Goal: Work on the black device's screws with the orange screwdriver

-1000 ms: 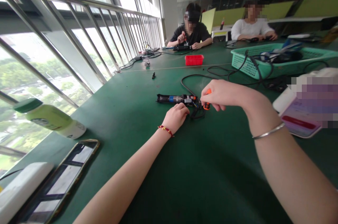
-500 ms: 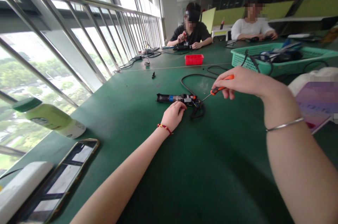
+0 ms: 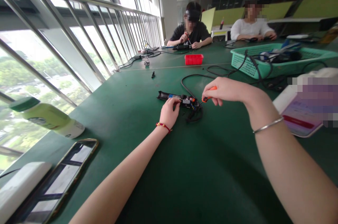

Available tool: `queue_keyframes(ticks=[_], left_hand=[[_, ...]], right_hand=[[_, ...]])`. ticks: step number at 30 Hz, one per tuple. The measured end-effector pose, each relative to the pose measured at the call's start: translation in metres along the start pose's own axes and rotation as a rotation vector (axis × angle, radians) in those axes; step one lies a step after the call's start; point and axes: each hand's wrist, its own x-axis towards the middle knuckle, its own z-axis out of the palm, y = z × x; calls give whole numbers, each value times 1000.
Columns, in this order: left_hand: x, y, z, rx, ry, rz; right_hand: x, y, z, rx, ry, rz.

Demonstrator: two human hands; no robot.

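On the green table lies an opened black handheld electrical device (image 3: 186, 102), long and narrow, with a blue part, a grey block and loose wires showing. My left hand (image 3: 170, 112) is closed on its near side around the middle, fingertips partly hidden behind the device. A screwdriver (image 3: 210, 94) with an orange and black handle is gripped in my right hand (image 3: 221, 90). Its tip points down and left at the wires on the device's right end; whether it touches a screw is too small to tell. A black cable (image 3: 188, 77) curves away behind the device.
A green basket (image 3: 244, 62) holding tools and cables stands at right, near a white and purple package (image 3: 301, 114). Further back is a red tray (image 3: 193, 60). At left are a bottle (image 3: 50, 116), a phone (image 3: 66, 174) and a white box (image 3: 25, 190). Two people sit opposite.
My right hand has moved left and down with the screwdriver, closer to the device. My left hand has shifted slightly left along the device, which now lies more tilted.
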Motion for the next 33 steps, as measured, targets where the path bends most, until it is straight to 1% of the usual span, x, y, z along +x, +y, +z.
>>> queue_keyframes(ticks=[4, 7, 10, 13, 24, 33], left_hand=[[0, 5, -1, -18, 38, 65], [1, 7, -3, -19, 55, 58], [1, 8, -4, 31, 53, 34], [1, 9, -4, 91, 58, 64], [2, 5, -3, 156, 75, 112], [-3, 13, -6, 244, 64, 122]], right_hand=[[-2, -7, 2, -22, -15, -18], [-4, -11, 3, -27, -36, -37], [-6, -16, 4, -19, -62, -63], [-8, -18, 5, -19, -55, -69], [-6, -13, 4, 3, -68, -80], [-7, -14, 4, 12, -70, -59]])
